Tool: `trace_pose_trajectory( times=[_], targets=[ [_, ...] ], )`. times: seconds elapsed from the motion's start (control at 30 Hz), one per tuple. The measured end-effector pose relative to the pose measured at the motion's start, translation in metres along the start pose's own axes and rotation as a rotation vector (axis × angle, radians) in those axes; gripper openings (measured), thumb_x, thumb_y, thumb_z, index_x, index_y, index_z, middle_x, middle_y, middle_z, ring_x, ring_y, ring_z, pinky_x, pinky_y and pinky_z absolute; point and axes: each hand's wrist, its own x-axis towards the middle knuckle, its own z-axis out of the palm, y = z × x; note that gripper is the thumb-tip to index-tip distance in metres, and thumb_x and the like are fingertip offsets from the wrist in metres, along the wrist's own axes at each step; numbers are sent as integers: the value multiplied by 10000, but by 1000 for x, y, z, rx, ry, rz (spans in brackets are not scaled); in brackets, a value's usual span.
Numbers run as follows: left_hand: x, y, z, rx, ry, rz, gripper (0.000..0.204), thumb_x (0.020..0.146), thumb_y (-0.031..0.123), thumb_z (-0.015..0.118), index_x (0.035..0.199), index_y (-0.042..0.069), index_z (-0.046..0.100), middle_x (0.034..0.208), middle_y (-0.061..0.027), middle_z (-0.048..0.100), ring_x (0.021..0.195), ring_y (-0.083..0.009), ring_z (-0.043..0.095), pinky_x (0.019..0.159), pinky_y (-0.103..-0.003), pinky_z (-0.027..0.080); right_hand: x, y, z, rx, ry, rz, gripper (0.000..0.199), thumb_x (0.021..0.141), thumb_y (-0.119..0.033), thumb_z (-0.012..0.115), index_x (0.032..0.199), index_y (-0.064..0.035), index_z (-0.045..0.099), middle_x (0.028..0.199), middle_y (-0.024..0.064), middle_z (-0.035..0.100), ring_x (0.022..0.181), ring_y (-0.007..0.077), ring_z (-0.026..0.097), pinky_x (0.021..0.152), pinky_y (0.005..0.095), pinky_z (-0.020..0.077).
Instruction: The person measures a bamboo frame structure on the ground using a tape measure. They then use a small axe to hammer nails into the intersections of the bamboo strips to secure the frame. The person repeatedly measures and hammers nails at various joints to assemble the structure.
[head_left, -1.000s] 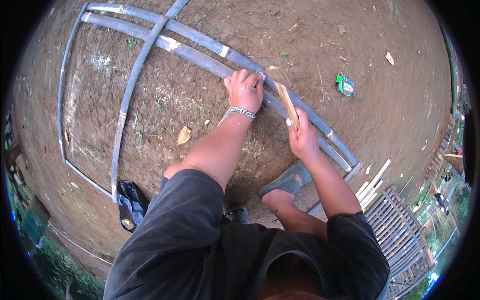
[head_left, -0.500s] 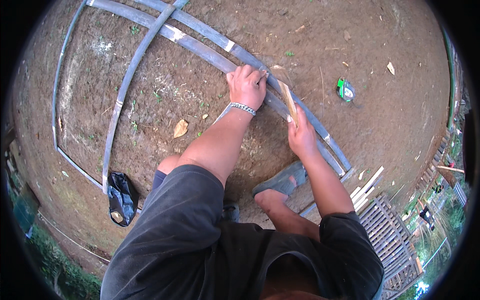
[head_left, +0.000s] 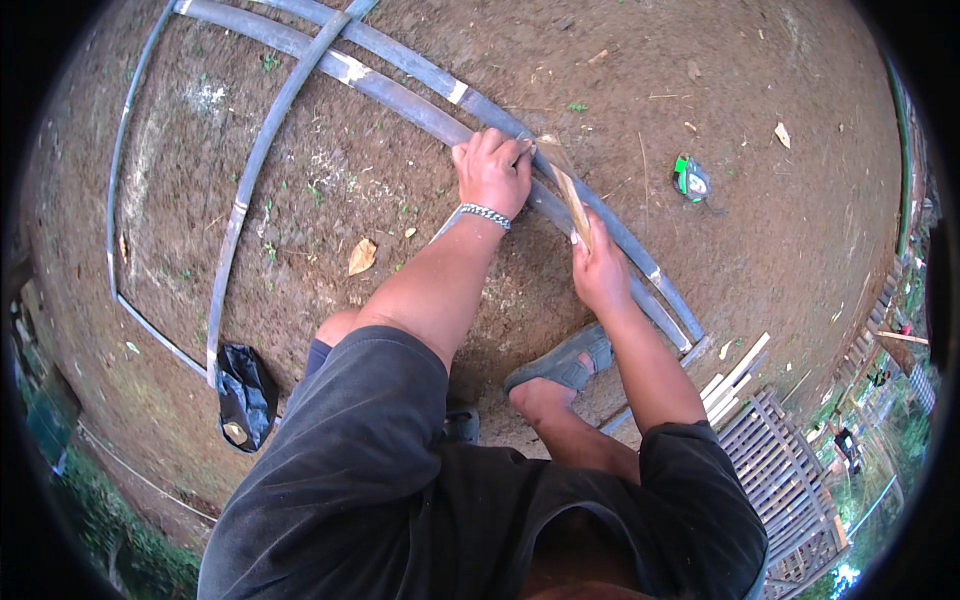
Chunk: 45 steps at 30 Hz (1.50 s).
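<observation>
My left hand (head_left: pixel 493 172), with a chain bracelet at the wrist, rests closed on the grey slats where two run side by side. Thumb and fingers are pinched together; what they hold, if anything, is too small to make out. My right hand (head_left: pixel 601 268) grips the lower end of a tan wooden piece (head_left: pixel 570 192), which widens toward its far end. That far end lies over the outer slat (head_left: pixel 610 228), just right of my left fingertips. The inner slat (head_left: pixel 415 108) passes beneath my left hand.
A crossing slat (head_left: pixel 262 150) completes part of a frame on the bare soil. A green and grey tape measure (head_left: pixel 691 178) lies to the right. Near the lower left sits a black plastic bag (head_left: pixel 245 398). Pale wood strips (head_left: pixel 735 375) and a slatted panel (head_left: pixel 775 450) are at the lower right.
The far end of the wooden piece, blurred before, shows more sharply and has shifted slightly left toward my left fingers. My left hand stays in place.
</observation>
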Motion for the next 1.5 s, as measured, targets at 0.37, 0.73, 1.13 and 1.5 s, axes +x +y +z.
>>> trace_pose_trajectory(
  times=[0.37,0.73,1.13,1.5],
  targets=[
    [-2,1,-1,21,-29,-13,63,785,151,777,762,140,719,815,-7,595,865,-223,597,810,-411,376,-4,1,8,73,128,-44,497,980,-160,586,1434,-23,437,1285,307,593,1145,501,596,949,524,502],
    [3,-2,-1,32,-28,-14,34,789,145,775,809,136,750,865,-14,638,909,-236,604,834,-409,384,-11,-8,-2,44,120,29,500,964,-153,585,1426,-16,450,1277,307,603,1131,493,606,941,522,511],
    [3,-9,-19,392,-387,-19,590,990,286,455,1554,144,354,1664,-73,238,1552,-327,144,1217,-653,28,-43,-14,-17,138,0,144,516,969,-182,586,1432,-10,440,1295,311,593,1171,500,583,984,538,480],
    [3,-7,-16,371,-391,-62,578,953,236,489,1524,178,421,1655,-44,274,1548,-295,178,1217,-656,47,-15,-10,-6,91,28,18,493,1007,-177,547,1455,-18,418,1326,293,584,1185,484,583,980,516,490]
  ],
)
